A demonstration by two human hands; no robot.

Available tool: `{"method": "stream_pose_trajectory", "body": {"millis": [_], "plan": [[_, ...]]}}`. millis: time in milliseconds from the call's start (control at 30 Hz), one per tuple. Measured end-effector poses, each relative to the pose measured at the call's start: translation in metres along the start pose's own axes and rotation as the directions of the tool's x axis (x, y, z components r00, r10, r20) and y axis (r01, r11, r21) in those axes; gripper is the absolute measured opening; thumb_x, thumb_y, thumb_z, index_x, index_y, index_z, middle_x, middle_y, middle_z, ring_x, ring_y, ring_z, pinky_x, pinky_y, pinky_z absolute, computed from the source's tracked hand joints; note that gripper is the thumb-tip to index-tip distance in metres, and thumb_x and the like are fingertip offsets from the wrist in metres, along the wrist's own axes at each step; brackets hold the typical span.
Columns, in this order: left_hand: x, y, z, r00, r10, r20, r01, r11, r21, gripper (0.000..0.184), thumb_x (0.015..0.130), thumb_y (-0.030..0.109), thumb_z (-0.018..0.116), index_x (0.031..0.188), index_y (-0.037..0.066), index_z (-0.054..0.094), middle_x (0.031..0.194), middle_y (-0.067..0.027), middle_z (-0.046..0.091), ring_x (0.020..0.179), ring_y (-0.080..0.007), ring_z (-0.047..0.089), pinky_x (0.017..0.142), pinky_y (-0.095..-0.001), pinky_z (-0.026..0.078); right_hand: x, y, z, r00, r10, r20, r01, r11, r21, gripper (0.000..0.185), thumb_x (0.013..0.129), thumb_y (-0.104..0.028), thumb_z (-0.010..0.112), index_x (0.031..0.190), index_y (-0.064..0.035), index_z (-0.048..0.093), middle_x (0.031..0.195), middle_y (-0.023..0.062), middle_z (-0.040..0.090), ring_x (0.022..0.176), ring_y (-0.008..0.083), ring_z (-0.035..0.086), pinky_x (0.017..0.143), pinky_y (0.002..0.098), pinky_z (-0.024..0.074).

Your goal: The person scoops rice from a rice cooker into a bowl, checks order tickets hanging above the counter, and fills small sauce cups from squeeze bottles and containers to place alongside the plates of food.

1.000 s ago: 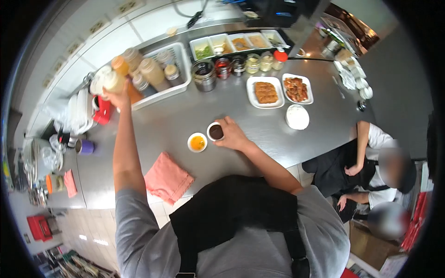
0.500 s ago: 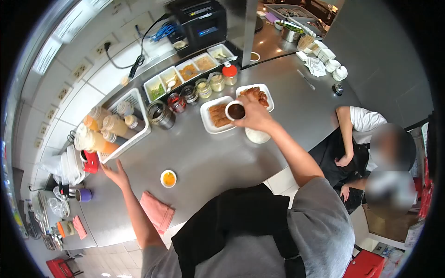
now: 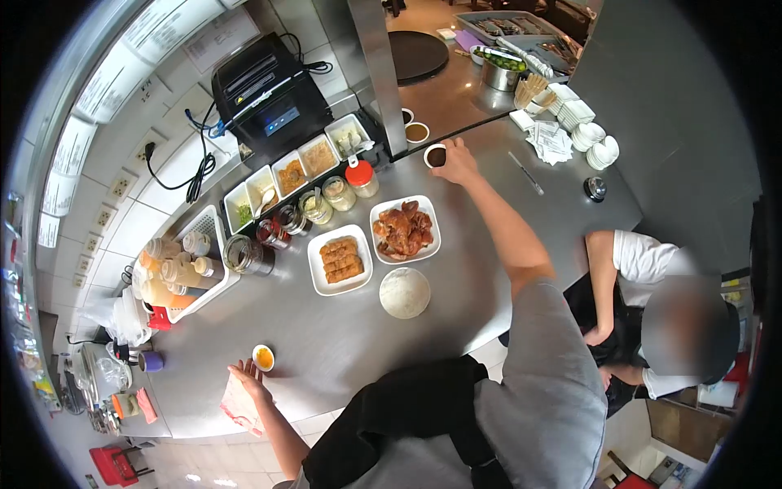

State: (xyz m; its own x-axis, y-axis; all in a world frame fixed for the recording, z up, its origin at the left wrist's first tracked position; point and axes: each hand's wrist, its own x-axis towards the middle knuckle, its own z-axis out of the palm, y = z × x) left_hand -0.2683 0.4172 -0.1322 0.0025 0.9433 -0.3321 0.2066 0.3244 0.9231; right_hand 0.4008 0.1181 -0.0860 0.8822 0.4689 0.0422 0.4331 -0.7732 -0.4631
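My right hand (image 3: 458, 165) reaches to the back of the steel counter, its fingers closed around a small white sauce cup (image 3: 436, 156) of dark sauce. Two more sauce cups, one holding brown sauce (image 3: 417, 132), stand just beyond on the ledge. My left hand (image 3: 251, 383) is open, fingers spread, beside a small white cup of orange-yellow sauce (image 3: 263, 358); whether they touch I cannot tell. Under that hand lies a pink cloth (image 3: 239, 405). Between my hands are fried rolls (image 3: 340, 260) in a square white dish, glazed meat pieces (image 3: 404, 231) in another, and a round white-topped bowl (image 3: 405, 293).
Along the wall stand a basket of squeeze bottles (image 3: 213, 285), condiment jars (image 3: 316, 207), topping trays (image 3: 290, 177) and a black printer (image 3: 273, 102). Napkins (image 3: 549, 142), a pen (image 3: 526, 173) and a bell (image 3: 595, 189) lie right. Another person (image 3: 643, 232) is close by.
My right hand has carried the dark sauce cup from above the dishes to the counter's back. My left hand has moved from near the basket to the orange sauce cup. The view has shifted.
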Motion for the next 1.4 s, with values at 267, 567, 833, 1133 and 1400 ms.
{"method": "stream_pose_trajectory", "body": {"millis": [267, 567, 833, 1133, 1400], "plan": [[-0.006, 0.004, 0.019, 0.999, -0.019, -0.040, 0.020, 1.000, 0.020, 0.107, 0.088, 0.079, 0.040, 0.156, 0.017, -0.013, 0.152, -0.0118, 0.042, 0.138, -0.0364, 0.040, 0.111, -0.0548, 0.033, 0.046, 0.029, 0.040, 0.993, 0.011, 0.114, -0.014, 1.000, 0.028, 0.093, 0.057, -0.048, 0.089, 0.132, -0.0078, 0.052, 0.139, 0.0139, 0.045, 0.128, 0.0341, 0.047, 0.102, 0.0482, 0.0454], [-0.029, -0.002, 0.046, 0.998, -0.057, 0.038, 0.052, 0.993, 0.105, 0.099, 0.087, 0.084, 0.024, 0.152, 0.010, 0.033, 0.152, -0.0129, 0.041, 0.139, -0.0336, 0.038, 0.114, -0.0526, 0.028, 0.099, 0.001, 0.034, 0.996, 0.034, 0.079, -0.027, 0.996, -0.090, 0.076, 0.068, -0.051, 0.084, 0.125, -0.0069, 0.059, 0.132, 0.0112, 0.055, 0.128, 0.0305, 0.048, 0.102, 0.0565, 0.0366], [-0.094, 0.008, 0.102, 0.990, -0.020, 0.139, -0.003, 0.987, 0.163, 0.097, 0.091, 0.081, 0.022, 0.153, 0.007, 0.029, 0.151, -0.0182, 0.040, 0.139, -0.0400, 0.036, 0.113, -0.0531, 0.029, 0.125, -0.018, 0.045, 0.991, 0.084, 0.101, -0.067, 0.985, -0.159, 0.070, 0.065, -0.041, 0.086, 0.122, -0.0093, 0.061, 0.127, 0.0089, 0.060, 0.121, 0.0272, 0.055, 0.099, 0.0517, 0.0368], [-0.152, 0.005, 0.137, 0.973, -0.049, 0.227, 0.014, 0.988, 0.152, 0.093, 0.094, 0.076, 0.019, 0.151, 0.004, 0.033, 0.150, -0.0195, 0.040, 0.136, -0.0366, 0.041, 0.111, -0.0496, 0.033, 0.164, -0.035, 0.054, 0.993, 0.089, 0.074, -0.076, 0.984, -0.164, 0.061, 0.071, -0.039, 0.084, 0.120, -0.0096, 0.063, 0.127, 0.0091, 0.061, 0.121, 0.0274, 0.056, 0.099, 0.0507, 0.0367], [-0.164, 0.009, 0.154, 0.951, -0.055, 0.306, 0.004, 0.986, 0.165, 0.092, 0.094, 0.076, 0.019, 0.151, 0.005, 0.033, 0.149, -0.0182, 0.040, 0.134, -0.0339, 0.043, 0.111, -0.0489, 0.034, 0.186, -0.031, 0.049, 0.992, 0.091, 0.085, -0.085, 0.994, -0.069, 0.071, 0.069, -0.045, 0.085, 0.125, -0.0084, 0.061, 0.132, 0.0138, 0.057, 0.126, 0.0322, 0.054, 0.101, 0.0547, 0.0416]]}}
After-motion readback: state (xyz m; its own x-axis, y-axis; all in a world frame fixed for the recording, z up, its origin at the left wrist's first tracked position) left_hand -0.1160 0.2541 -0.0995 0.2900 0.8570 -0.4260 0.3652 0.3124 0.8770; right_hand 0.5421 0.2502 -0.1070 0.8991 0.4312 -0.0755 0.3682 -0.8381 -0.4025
